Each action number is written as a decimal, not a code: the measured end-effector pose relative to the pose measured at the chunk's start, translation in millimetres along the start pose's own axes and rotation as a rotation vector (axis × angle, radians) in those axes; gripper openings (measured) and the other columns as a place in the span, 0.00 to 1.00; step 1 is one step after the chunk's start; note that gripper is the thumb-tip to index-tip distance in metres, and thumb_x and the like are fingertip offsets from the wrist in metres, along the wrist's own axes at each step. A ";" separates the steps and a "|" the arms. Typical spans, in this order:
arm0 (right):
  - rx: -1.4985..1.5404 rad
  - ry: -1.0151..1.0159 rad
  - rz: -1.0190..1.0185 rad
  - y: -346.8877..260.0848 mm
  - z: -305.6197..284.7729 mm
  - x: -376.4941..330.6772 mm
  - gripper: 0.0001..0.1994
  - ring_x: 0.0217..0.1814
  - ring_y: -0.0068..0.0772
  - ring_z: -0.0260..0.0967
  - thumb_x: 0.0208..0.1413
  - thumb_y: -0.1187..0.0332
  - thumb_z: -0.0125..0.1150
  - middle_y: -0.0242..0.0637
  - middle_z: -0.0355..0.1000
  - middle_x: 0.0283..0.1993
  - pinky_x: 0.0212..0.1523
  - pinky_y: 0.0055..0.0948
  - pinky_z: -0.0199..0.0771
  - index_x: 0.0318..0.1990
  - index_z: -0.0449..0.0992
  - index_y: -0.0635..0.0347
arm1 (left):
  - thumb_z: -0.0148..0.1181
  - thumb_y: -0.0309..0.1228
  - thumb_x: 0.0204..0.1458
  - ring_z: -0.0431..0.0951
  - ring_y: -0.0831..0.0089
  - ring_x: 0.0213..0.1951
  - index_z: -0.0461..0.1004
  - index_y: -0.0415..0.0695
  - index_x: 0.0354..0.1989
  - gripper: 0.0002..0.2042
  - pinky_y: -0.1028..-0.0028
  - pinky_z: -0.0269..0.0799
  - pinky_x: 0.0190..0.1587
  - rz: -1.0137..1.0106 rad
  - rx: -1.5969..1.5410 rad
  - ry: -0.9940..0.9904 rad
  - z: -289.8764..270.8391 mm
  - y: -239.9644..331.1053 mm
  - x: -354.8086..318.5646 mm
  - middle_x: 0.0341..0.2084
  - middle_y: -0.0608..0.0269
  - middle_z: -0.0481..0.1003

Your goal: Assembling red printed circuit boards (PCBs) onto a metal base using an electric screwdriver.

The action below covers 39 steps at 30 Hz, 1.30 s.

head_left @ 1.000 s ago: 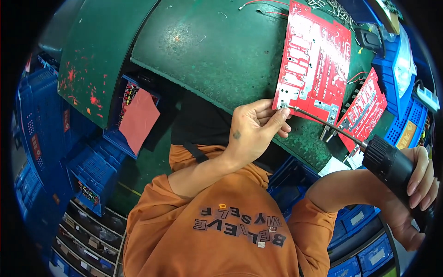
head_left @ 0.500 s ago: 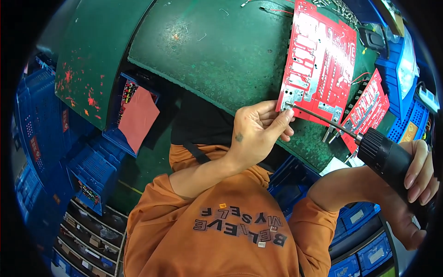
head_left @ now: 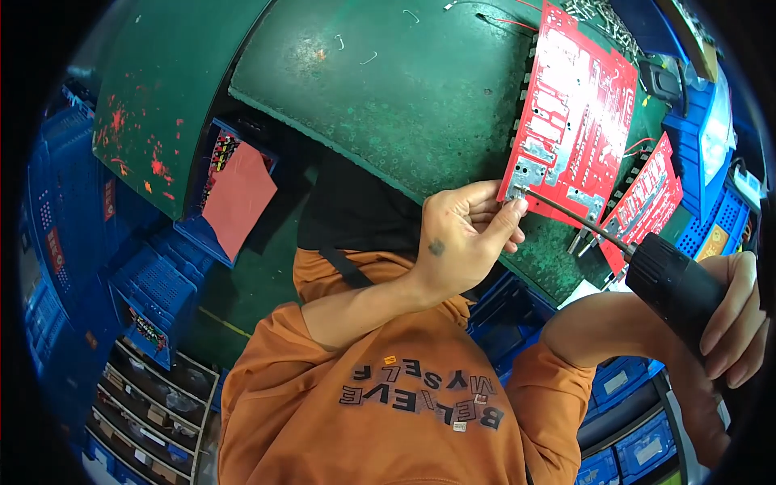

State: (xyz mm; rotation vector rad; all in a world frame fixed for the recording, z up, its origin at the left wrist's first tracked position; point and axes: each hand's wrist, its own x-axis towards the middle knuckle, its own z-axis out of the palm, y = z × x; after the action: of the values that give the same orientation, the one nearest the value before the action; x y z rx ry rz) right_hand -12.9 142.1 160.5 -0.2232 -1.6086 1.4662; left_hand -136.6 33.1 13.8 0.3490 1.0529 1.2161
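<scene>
A large red circuit board [head_left: 558, 121] stands tilted over the green workbench, its soldered side facing me. My left hand [head_left: 465, 234] pinches the board's near left corner between thumb and fingers. In my right hand [head_left: 731, 323] is a black power screwdriver [head_left: 675, 279]. Its long thin bit [head_left: 578, 218] reaches left to the board's corner, with the tip at a small metal spot just beside my left thumb. Whether a screw sits under the tip is too small to tell. Dark components show along the board's left edge.
A second red circuit board [head_left: 647, 194] lies to the right. Loose metal parts [head_left: 602, 20] are heaped at the far right, near a black box-shaped object [head_left: 659, 77] and a blue bin [head_left: 703, 137]. At left, a blue crate [head_left: 212, 234] holds boards under a pink sheet [head_left: 239, 198].
The red board and my left hand have shifted slightly to the right, and the board leans more. The screwdriver has tipped a little, its bit still at the same corner.
</scene>
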 end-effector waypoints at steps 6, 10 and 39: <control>0.074 -0.148 0.011 13.3 -2.0 16.1 0.30 0.23 0.33 0.66 0.49 0.52 0.63 0.37 0.65 0.28 0.19 0.31 0.74 0.48 0.59 0.67 | 0.54 0.25 0.55 0.74 0.81 0.25 0.72 0.30 0.41 0.10 0.82 0.73 0.26 -0.028 -0.012 0.006 -1.0 -1.2 -0.2 0.27 0.59 0.76; 0.128 -0.259 0.018 17.4 -3.7 26.3 0.29 0.23 0.34 0.67 0.48 0.55 0.65 0.37 0.66 0.29 0.20 0.32 0.75 0.48 0.59 0.66 | 0.54 0.25 0.55 0.75 0.81 0.25 0.72 0.30 0.42 0.10 0.82 0.73 0.26 -0.028 -0.023 -0.005 -1.3 -3.1 -0.7 0.28 0.59 0.76; 0.305 -0.719 0.264 26.1 -18.4 56.0 0.29 0.26 0.40 0.70 0.45 0.55 0.68 0.40 0.67 0.30 0.24 0.33 0.77 0.45 0.59 0.62 | 0.51 0.24 0.57 0.78 0.78 0.30 0.72 0.29 0.42 0.10 0.80 0.75 0.31 0.089 0.050 0.026 2.3 -5.7 -0.3 0.30 0.56 0.77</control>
State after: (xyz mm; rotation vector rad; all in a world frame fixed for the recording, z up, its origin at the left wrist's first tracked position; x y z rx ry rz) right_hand -42.5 199.3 163.2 0.3173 -1.9151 2.1302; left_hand -131.3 31.4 10.9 0.4234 1.1016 1.2777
